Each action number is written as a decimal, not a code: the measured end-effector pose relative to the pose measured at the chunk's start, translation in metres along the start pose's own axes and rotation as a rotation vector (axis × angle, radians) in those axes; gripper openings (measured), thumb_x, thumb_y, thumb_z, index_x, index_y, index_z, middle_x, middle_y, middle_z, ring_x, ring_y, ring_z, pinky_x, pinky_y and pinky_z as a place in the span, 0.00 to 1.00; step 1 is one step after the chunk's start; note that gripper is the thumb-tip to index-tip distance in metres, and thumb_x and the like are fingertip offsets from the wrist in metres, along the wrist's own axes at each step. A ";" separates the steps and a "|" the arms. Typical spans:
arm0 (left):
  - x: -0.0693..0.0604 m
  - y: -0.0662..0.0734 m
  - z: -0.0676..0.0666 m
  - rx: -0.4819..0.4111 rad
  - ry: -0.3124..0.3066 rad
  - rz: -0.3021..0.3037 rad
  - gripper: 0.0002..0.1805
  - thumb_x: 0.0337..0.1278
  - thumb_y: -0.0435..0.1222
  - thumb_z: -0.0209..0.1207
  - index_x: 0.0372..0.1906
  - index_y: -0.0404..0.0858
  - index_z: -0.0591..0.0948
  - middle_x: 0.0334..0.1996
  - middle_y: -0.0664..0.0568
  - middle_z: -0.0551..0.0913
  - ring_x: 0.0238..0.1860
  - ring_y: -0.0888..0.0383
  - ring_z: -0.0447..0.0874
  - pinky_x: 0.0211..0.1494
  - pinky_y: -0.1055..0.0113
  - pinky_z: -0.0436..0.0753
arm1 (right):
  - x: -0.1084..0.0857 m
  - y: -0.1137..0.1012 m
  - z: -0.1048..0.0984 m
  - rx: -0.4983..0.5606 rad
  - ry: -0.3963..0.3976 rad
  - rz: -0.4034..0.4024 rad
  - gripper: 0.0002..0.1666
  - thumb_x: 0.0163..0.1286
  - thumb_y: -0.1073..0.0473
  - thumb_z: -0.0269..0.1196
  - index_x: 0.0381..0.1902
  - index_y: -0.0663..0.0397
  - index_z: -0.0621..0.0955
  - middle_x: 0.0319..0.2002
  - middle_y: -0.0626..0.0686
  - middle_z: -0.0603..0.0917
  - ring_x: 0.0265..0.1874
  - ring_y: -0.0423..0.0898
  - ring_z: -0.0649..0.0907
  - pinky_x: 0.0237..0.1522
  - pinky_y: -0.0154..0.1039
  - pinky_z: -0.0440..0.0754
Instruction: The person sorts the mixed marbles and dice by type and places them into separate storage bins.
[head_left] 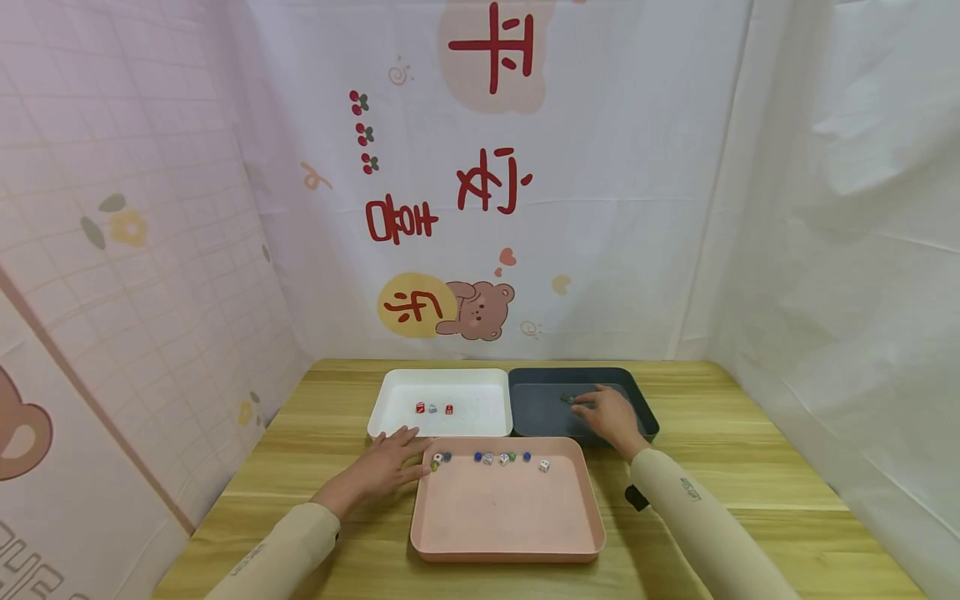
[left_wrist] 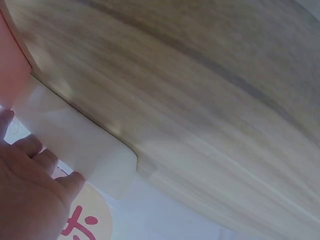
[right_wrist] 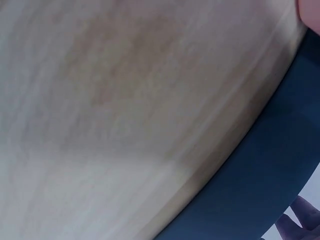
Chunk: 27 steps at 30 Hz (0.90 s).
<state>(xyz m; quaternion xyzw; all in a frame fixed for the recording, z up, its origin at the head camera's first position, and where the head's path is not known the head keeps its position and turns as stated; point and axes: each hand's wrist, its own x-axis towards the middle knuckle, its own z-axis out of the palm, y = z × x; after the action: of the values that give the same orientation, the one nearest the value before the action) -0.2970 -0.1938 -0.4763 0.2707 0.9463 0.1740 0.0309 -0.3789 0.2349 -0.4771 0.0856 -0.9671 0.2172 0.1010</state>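
Note:
My left hand [head_left: 378, 471] [left_wrist: 35, 185] spreads its fingers over the meeting edges of the white tray [head_left: 472, 417] [left_wrist: 75, 135] and the pink tray [head_left: 510, 521], thumb near the pink tray's upper left corner. Over the dark tray [head_left: 536, 408] [right_wrist: 250, 185] reaches my right hand [head_left: 611, 415] [right_wrist: 302, 222], its thumb and forefinger just right of small greenish pieces [head_left: 567, 399]; whether they touch is unclear. In the white tray lie a red die [head_left: 420, 407], a pale die [head_left: 432, 408] and another red die [head_left: 449, 409].
Several white dice [head_left: 544, 466] and blue [head_left: 527, 457], green and yellow pieces lie along the pink tray's far side. The wooden table [head_left: 750, 450] extends left and right of the trays. A printed white cloth [head_left: 615, 208] hangs behind.

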 end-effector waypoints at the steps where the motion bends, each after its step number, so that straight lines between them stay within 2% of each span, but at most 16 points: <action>1: 0.000 0.001 -0.001 -0.002 -0.002 0.000 0.30 0.72 0.50 0.54 0.71 0.39 0.71 0.71 0.33 0.63 0.74 0.34 0.53 0.70 0.31 0.50 | -0.001 -0.002 0.000 -0.002 -0.001 -0.007 0.17 0.67 0.52 0.68 0.50 0.54 0.88 0.60 0.68 0.78 0.65 0.67 0.71 0.61 0.65 0.69; 8: 0.000 0.003 -0.002 0.010 -0.011 0.010 0.30 0.72 0.50 0.53 0.71 0.39 0.71 0.71 0.32 0.63 0.74 0.33 0.54 0.70 0.31 0.51 | -0.005 -0.008 -0.002 0.033 -0.012 -0.023 0.17 0.68 0.51 0.67 0.50 0.53 0.88 0.65 0.70 0.72 0.66 0.67 0.70 0.59 0.64 0.71; 17: 0.001 0.004 -0.005 0.043 -0.020 0.019 0.31 0.73 0.51 0.52 0.72 0.40 0.70 0.72 0.33 0.62 0.74 0.34 0.54 0.70 0.32 0.52 | -0.008 -0.015 -0.002 0.051 -0.004 -0.068 0.17 0.68 0.51 0.67 0.49 0.54 0.88 0.65 0.71 0.71 0.65 0.69 0.70 0.61 0.65 0.69; 27: -0.002 0.003 -0.001 0.137 0.007 0.019 0.30 0.73 0.52 0.51 0.72 0.42 0.71 0.71 0.33 0.64 0.72 0.34 0.58 0.69 0.31 0.55 | -0.014 -0.024 -0.001 0.097 -0.035 -0.074 0.17 0.68 0.51 0.66 0.50 0.52 0.88 0.68 0.70 0.68 0.66 0.70 0.68 0.61 0.67 0.67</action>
<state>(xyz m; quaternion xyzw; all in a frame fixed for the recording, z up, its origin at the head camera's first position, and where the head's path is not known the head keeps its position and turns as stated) -0.2937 -0.1925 -0.4747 0.2803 0.9536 0.1101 0.0073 -0.3601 0.2160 -0.4701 0.1296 -0.9533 0.2584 0.0878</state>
